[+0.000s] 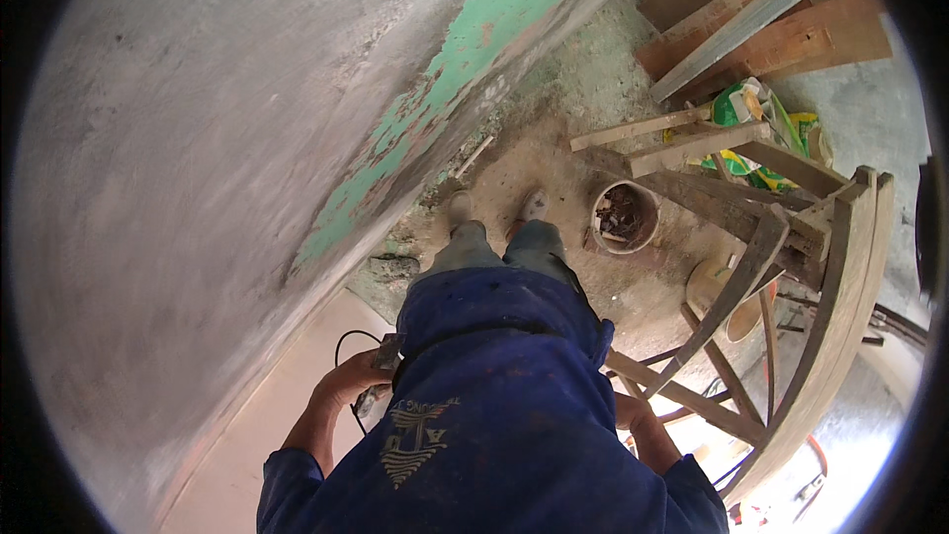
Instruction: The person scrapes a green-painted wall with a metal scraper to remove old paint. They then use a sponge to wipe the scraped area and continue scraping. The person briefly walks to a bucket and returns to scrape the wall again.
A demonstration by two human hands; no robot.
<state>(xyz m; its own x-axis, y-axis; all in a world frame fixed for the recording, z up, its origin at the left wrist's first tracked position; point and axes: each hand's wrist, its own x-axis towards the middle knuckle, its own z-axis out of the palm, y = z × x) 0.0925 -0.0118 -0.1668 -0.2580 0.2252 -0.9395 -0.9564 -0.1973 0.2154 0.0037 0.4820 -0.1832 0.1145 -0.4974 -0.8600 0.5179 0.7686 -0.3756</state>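
Observation:
My left hand is at my left hip, its fingers around a small dark object, too shaded to identify. A thin black cable loops beside that hand. On the other side, my right hand rests against my right hip. Its fingers are mostly hidden by my blue shirt, so whether it holds anything is unclear. The plastered wall rises along my left, with a strip of peeling green paint low on it.
Ahead to the right stands a bucket of dark debris. A wooden trestle fills the right side, with plastic sacks behind it. Boards lie at the upper right. A small stick lies near the wall base on the dirty floor.

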